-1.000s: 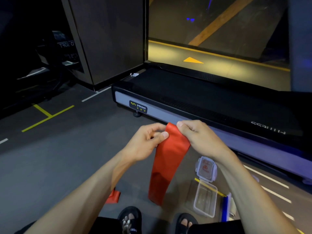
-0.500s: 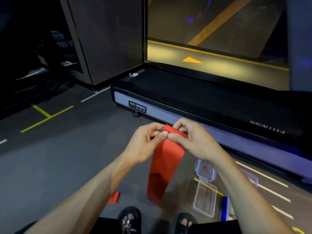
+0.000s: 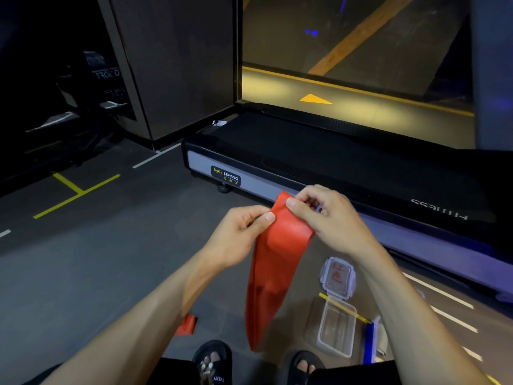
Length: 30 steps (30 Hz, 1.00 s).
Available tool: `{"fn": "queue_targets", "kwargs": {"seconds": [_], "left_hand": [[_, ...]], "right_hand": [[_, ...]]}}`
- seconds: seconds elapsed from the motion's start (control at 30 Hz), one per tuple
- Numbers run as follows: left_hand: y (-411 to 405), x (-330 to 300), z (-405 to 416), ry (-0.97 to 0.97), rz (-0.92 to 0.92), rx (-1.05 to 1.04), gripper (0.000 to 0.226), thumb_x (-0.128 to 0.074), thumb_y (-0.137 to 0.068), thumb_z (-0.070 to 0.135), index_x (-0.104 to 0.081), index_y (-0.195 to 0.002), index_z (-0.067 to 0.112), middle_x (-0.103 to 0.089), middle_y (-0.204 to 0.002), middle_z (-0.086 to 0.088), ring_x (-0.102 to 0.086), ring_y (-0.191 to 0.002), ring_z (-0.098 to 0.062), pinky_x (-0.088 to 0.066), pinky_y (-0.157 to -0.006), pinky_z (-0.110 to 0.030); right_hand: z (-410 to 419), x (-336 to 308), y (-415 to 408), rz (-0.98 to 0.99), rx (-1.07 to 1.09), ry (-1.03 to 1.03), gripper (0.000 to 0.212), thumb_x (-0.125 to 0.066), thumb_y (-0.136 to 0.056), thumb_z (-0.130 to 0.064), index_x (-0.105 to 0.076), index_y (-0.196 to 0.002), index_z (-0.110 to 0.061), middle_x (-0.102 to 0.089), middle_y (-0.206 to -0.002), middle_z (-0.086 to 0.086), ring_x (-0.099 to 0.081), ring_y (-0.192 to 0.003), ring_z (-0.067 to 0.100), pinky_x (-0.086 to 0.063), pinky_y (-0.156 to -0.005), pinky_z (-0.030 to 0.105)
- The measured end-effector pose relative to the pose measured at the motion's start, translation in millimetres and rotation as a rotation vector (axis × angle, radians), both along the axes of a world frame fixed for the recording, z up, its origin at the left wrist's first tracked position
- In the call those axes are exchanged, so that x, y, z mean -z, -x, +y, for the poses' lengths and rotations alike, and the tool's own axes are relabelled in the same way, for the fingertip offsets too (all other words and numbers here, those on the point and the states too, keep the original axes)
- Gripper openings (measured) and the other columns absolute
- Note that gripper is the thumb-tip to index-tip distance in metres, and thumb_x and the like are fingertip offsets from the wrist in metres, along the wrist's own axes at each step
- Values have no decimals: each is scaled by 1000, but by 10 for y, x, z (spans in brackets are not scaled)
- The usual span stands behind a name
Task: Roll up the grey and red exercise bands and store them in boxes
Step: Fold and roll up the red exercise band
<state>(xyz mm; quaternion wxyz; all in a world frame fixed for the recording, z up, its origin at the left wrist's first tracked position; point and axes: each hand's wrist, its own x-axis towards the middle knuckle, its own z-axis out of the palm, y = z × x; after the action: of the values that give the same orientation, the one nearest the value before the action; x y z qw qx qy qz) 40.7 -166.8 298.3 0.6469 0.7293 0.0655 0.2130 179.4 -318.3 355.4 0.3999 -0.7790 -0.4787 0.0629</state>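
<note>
A red exercise band (image 3: pixel 273 268) hangs down in front of me, its lower end near my feet. My left hand (image 3: pixel 238 234) pinches its top left edge between thumb and fingers. My right hand (image 3: pixel 324 218) grips the top right corner with curled fingers. Below my right arm an open clear plastic box (image 3: pixel 337 329) lies on the floor, with its clear lid (image 3: pixel 337 276) just beyond it. A second red piece (image 3: pixel 187 325) shows on the floor under my left forearm. No grey band is visible.
A black treadmill deck (image 3: pixel 319 162) with a grey side rail lies right ahead. The dark floor (image 3: pixel 97 259) carries yellow and white lines. A blue-edged item (image 3: pixel 369 340) lies right of the box. My sandalled feet (image 3: pixel 213 362) stand at the bottom.
The top of the band has been turned and lifted slightly. My right hand has shifted up and to the right along the top edge, and my left thumb now pinches the left edge.
</note>
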Motion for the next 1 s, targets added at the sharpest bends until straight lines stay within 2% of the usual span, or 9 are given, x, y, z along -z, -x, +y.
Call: {"fn": "queue_targets", "kwargs": {"seconds": [0.1,0.17,0.27,0.43,0.57,0.63,0.7,0.77,1.0], "left_hand": [[-9,-7,7,5,8,5,29,-55,-101,27,-71,-99,2,-69,-87,-3,-60,-83,-15,-48,-79,-37],[-14,-23,-4,15,2,5,24,-54,-103,21,-70,-101,3,-72,-87,2,-63,-82,-10,-49,-78,-28],[-21,-57,-39,60,-22,9,20,-52,-104,9,-66,-117,4,-77,-95,-3,-70,-86,-11,-54,-79,-24],[-10,-85,-47,53,-56,53,39,-49,-105,7,-51,-142,16,-75,-84,-8,-69,-81,-17,-55,-80,-33],[7,-109,-53,10,-62,48,32,-49,-104,5,-55,-136,8,-75,-83,-3,-68,-78,-9,-54,-76,-25],[6,-89,-53,-6,-54,0,27,-52,-104,8,-58,-130,3,-76,-88,-6,-69,-79,-13,-56,-77,-28],[10,-55,-51,-6,-51,-54,24,-56,-103,14,-62,-123,4,-77,-99,-15,-73,-89,-21,-58,-85,-35],[8,-27,-55,-6,-39,-101,22,-60,-101,23,-66,-116,8,-78,-98,-14,-74,-91,-25,-57,-86,-39],[-26,-20,-112,107,-26,-79,22,-54,-102,24,-69,-114,12,-76,-100,-7,-70,-91,-16,-55,-84,-34]], "right_hand": [[-10,-28,23,59,-32,19,33,-61,-99,-43,-67,-77,-20,-68,-76,-1,-61,-73,18,-44,-67,32],[-16,-44,43,68,-59,32,42,-57,-102,-42,-60,-70,-15,-60,-67,-1,-53,-64,19,-42,-65,38],[-15,-63,66,63,-81,52,51,-53,-104,-41,-45,-65,-10,-40,-59,-2,-36,-57,10,-31,-59,36],[-24,-65,82,63,-113,93,55,-46,-108,-42,-37,-65,-8,-35,-58,-2,-33,-56,10,-27,-58,37],[-19,-14,70,121,-155,112,61,-40,-105,-54,-43,-71,-3,-39,-62,0,-37,-59,14,-31,-60,39],[-8,14,56,158,-173,123,63,-41,-102,-58,-51,-76,-2,-46,-64,3,-41,-60,20,-40,-64,47],[1,31,53,160,-183,105,44,-53,-102,-51,-65,-89,-10,-62,-70,5,-54,-66,27,-48,-70,46],[12,49,56,148,-175,68,21,-69,-95,-41,-68,-99,-21,-71,-76,0,-63,-67,19,-49,-68,38],[59,55,97,39,-45,29,22,-70,-92,-45,-64,-86,-25,-72,-71,-7,-65,-64,15,-53,-64,42]]}}
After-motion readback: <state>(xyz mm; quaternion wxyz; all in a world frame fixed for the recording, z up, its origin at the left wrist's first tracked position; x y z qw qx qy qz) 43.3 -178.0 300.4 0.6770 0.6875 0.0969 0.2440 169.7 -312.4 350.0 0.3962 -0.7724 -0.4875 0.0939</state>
